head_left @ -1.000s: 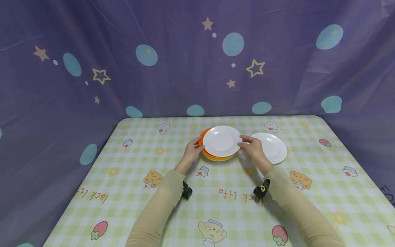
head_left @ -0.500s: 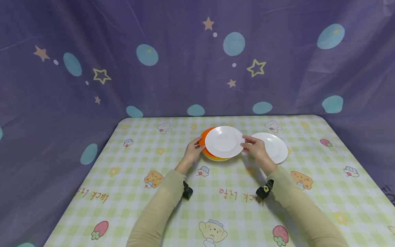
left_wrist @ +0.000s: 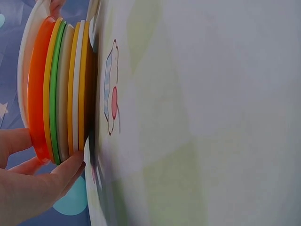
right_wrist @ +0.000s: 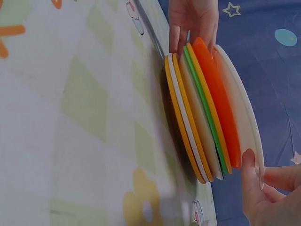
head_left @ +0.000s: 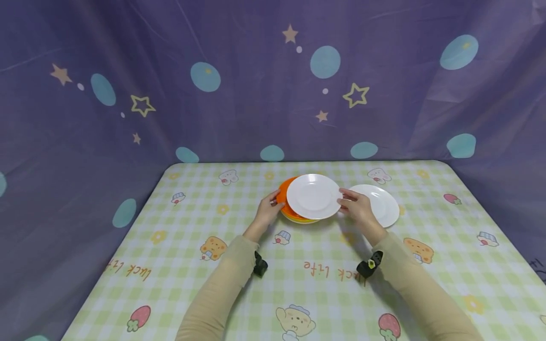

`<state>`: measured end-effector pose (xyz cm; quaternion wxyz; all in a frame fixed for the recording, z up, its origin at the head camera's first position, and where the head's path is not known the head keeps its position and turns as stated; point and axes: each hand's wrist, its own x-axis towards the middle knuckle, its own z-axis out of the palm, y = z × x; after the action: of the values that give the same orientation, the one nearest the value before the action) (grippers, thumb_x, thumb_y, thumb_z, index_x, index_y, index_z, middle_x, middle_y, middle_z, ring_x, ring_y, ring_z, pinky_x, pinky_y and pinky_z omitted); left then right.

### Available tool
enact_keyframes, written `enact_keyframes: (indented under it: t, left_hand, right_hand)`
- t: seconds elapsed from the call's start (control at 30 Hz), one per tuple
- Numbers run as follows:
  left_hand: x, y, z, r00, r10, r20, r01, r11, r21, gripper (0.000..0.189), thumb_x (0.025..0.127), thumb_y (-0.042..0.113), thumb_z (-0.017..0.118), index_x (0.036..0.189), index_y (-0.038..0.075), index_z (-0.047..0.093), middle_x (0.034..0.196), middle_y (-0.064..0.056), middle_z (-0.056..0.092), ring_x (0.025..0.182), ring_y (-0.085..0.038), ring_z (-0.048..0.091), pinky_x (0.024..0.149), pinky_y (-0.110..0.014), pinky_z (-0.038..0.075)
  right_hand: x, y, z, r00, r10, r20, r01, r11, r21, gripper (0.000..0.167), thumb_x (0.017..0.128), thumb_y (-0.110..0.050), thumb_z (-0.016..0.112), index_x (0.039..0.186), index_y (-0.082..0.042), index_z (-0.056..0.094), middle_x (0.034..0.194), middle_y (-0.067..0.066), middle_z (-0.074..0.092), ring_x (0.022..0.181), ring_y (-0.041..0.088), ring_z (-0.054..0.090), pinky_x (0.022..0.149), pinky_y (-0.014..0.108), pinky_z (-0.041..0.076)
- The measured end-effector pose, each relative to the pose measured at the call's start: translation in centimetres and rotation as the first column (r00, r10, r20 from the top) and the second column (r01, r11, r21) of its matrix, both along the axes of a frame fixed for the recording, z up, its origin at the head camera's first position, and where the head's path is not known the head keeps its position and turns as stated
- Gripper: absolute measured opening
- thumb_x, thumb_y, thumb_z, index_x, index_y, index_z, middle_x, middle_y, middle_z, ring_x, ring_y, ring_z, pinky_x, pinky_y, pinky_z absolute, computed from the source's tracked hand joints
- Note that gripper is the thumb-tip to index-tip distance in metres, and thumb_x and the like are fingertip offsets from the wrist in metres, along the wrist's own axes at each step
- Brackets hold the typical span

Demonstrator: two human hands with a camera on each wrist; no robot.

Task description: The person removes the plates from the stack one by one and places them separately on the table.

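My right hand (head_left: 357, 207) pinches the right rim of a white plate (head_left: 314, 196) between thumb and fingers. That plate is tilted over a stack of coloured plates (left_wrist: 63, 94), its right side raised clear of the orange plate (right_wrist: 221, 103) on top. Below the orange one lie green, cream, yellow and white plates, seen edge-on in both wrist views. My left hand (head_left: 267, 213) grips the stack's left edge, its fingers spanning from the orange plate down to the lower plates. Most of the orange plate's face is hidden under the white plate.
Another white plate (head_left: 385, 207) lies flat on the table just right of the stack, partly behind my right hand. A checked cloth (head_left: 170, 293) with printed pictures covers the table. A purple curtain (head_left: 239, 123) hangs behind the table's far edge.
The white plate has slid to the right with my right hand, uncovering more of the orange plate. My left hand has stayed at the stack's left edge.
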<state>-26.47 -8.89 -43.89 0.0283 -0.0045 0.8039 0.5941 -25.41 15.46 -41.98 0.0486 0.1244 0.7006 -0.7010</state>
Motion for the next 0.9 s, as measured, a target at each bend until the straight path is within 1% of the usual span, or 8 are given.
enact_keyframes:
  t: [0.1, 0.23, 0.47, 0.7, 0.9]
  left_hand:
    - [0.0, 0.0, 0.0, 1.000, 0.000, 0.001, 0.000, 1.000, 0.006, 0.047, 0.086, 0.001, 0.053, 0.131, 0.001, 0.040, 0.116, -0.019, 0.049, 0.106, -0.028, 0.050, 0.083, -0.028, 0.049]
    - [0.1, 0.0, -0.1, 1.000, 0.001, 0.000, -0.001, 1.000, 0.002, 0.048, 0.086, 0.001, 0.052, 0.132, 0.001, 0.039, 0.117, -0.019, 0.049, 0.107, -0.028, 0.050, 0.084, -0.029, 0.048]
    - [0.1, -0.1, -0.1, 1.000, -0.005, -0.006, 0.005, 1.000, -0.006, 0.047, 0.086, 0.002, 0.053, 0.131, 0.001, 0.039, 0.119, -0.019, 0.048, 0.107, -0.029, 0.050, 0.085, -0.029, 0.048]
    - [0.2, 0.0, -0.1, 1.000, -0.008, -0.003, 0.008, 1.000, -0.016, 0.047, 0.086, 0.003, 0.053, 0.132, 0.002, 0.039, 0.120, -0.018, 0.047, 0.109, -0.028, 0.049, 0.087, -0.029, 0.047]
    - [0.2, 0.0, 0.0, 1.000, -0.007, 0.007, 0.007, 1.000, -0.022, 0.047, 0.087, 0.005, 0.053, 0.132, 0.003, 0.039, 0.122, -0.017, 0.047, 0.110, -0.028, 0.048, 0.088, -0.030, 0.046]
  right_hand:
    - [0.2, 0.1, 0.3, 1.000, -0.009, 0.016, 0.009, 1.000, -0.020, 0.046, 0.084, 0.001, 0.053, 0.129, 0.001, 0.043, 0.106, 0.008, 0.043, 0.064, 0.000, 0.053, 0.069, 0.018, 0.052]
    - [0.2, 0.3, 0.6, 1.000, -0.017, 0.017, 0.017, 1.000, -0.020, 0.046, 0.084, 0.002, 0.053, 0.129, 0.001, 0.043, 0.105, 0.008, 0.043, 0.063, 0.001, 0.053, 0.065, 0.014, 0.051]
    - [0.3, 1.0, 1.2, 1.000, -0.018, -0.001, 0.018, 0.999, 0.036, 0.045, 0.084, 0.000, 0.054, 0.128, 0.001, 0.043, 0.103, 0.007, 0.044, 0.061, 0.000, 0.052, 0.060, 0.012, 0.050]
    - [0.6, 1.9, 1.7, 1.000, -0.010, -0.007, 0.010, 0.999, 0.031, 0.047, 0.085, 0.001, 0.052, 0.130, 0.002, 0.040, 0.104, 0.008, 0.042, 0.063, -0.001, 0.052, 0.062, 0.013, 0.050]
    - [0.9, 3.0, 2.2, 1.000, -0.030, 0.001, 0.030, 1.000, 0.002, 0.048, 0.085, 0.000, 0.053, 0.131, 0.002, 0.039, 0.101, 0.006, 0.043, 0.061, 0.000, 0.053, 0.059, 0.012, 0.050]
